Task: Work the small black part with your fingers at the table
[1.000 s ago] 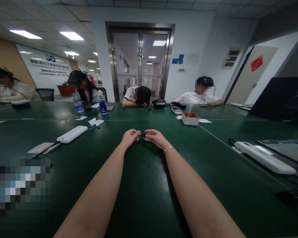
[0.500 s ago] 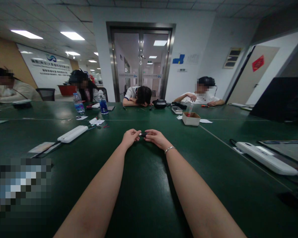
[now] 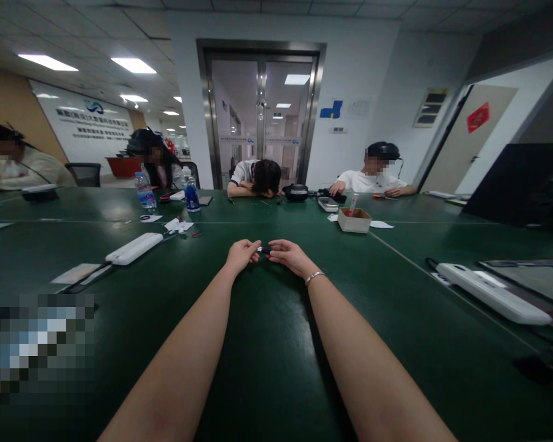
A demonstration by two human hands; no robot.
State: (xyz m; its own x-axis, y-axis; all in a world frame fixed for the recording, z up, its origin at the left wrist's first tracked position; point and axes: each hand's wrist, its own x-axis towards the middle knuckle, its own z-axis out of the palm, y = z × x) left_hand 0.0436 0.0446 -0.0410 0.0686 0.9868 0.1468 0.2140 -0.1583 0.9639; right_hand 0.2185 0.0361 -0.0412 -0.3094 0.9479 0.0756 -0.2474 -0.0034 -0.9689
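Note:
Both forearms reach out over the green table (image 3: pixel 262 344). A small dark stick-like object with a silvery end (image 3: pixel 264 249) lies level between my fingertips; its exact kind is too small to make out. My left hand (image 3: pixel 242 256) pinches the silvery end between thumb and fingers. At the dark end, the fingers of my right hand (image 3: pixel 291 255) are closed on it, with a silver bracelet (image 3: pixel 314 278) around that wrist. The fingers cover part of the object at both sides.
White power strips (image 3: pixel 136 248) lie at left and right. Beyond my hands stand a small open box (image 3: pixel 354 221) and two bottles (image 3: pixel 192 195). Paper scraps (image 3: pixel 179 226) lie near the bottles. Several people sit around the table; one person (image 3: pixel 260 178) rests head down.
My hands and the small object stay in nearly the same place. Across the table at right, a person's raised hand has come down toward a dark item on the table.

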